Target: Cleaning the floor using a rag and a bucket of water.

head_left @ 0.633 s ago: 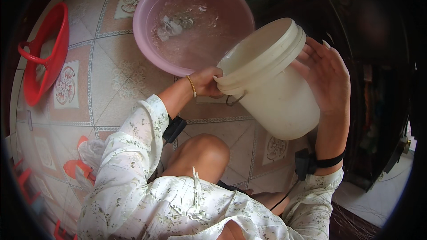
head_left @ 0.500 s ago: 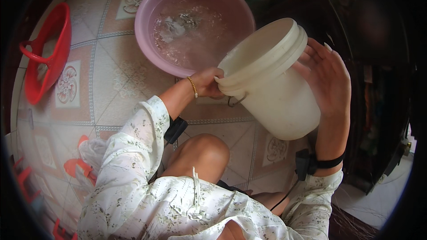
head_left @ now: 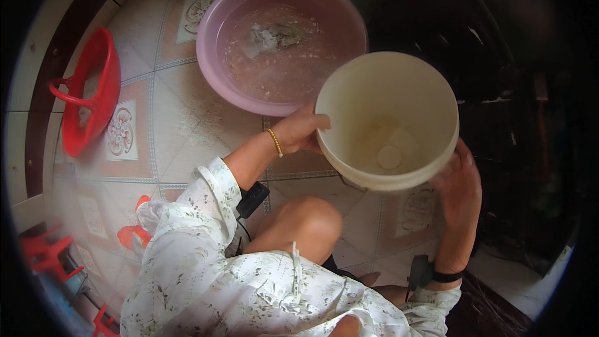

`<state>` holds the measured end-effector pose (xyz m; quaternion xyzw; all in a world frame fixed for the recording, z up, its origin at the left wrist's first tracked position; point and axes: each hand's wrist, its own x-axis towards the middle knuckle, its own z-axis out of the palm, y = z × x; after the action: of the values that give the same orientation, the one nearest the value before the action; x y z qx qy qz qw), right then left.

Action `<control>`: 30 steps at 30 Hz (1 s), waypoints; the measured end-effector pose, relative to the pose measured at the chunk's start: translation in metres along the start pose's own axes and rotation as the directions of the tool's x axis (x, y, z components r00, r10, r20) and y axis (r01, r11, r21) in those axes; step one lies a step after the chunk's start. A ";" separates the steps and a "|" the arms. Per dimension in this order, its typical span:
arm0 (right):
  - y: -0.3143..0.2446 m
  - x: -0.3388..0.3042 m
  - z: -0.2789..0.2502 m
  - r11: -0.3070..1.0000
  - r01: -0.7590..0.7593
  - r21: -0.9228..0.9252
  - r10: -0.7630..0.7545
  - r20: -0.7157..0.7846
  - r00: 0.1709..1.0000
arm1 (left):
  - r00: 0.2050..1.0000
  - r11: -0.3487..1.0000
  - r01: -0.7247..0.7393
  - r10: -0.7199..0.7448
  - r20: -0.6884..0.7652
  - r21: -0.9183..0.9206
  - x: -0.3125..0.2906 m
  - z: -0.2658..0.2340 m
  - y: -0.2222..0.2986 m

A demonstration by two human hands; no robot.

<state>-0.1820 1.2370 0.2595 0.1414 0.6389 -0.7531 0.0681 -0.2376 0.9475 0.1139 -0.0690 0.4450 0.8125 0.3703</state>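
Note:
A cream-white plastic bucket (head_left: pixel 380 97) is held up in front of me, its mouth turned toward me so the inside wall and bottom show. My left hand (head_left: pixel 299 130) grips its left rim, thumb over the edge and the other fingers out of sight behind. Against the bucket's lower right side rests my right hand (head_left: pixel 460 181), its fingers curled round the wall and slightly blurred. Just beyond the bucket, on the left, stands a pink basin (head_left: pixel 214 78) of water. Pale, wet cloth (head_left: pixel 265 39) lies in that water.
On the tiled floor at the far left a red plastic basket (head_left: pixel 114 72) with a handle leans near the wall. Red plastic stools (head_left: pixel 50 253) and orange-and-white items (head_left: pixel 134 235) sit at the lower left. Dark furniture (head_left: pixel 499 143) lines the right.
The bucket has turned from tilting toward the pink basin to facing me, showing its inside. My right hand has shifted lower along its side. The water in the basin looks calmer.

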 end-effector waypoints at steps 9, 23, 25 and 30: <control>0.047 -0.003 -0.046 0.968 -0.244 -0.058 0.248 0.085 0.965 | 0.985 0.982 0.145 -0.132 -0.110 0.118 -0.020 0.007 -0.039; 0.082 0.038 0.006 0.994 -0.105 -0.025 0.100 0.586 0.804 | 0.916 0.978 0.183 -0.134 -0.378 0.097 -0.090 -0.083 0.000; 0.093 0.031 0.009 0.988 -0.155 0.003 0.117 0.639 0.760 | 0.925 0.924 0.262 -0.158 -0.346 0.277 -0.092 -0.108 0.022; 0.107 0.030 0.019 0.973 -0.232 -0.017 0.145 0.823 0.550 | 0.939 0.862 0.277 -0.147 -0.312 0.425 -0.111 -0.131 0.054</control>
<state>-0.1831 1.2018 0.1526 -0.1521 0.4797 -0.7500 0.4294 -0.2226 0.7680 0.1216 -0.1372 0.6613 0.6196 0.4000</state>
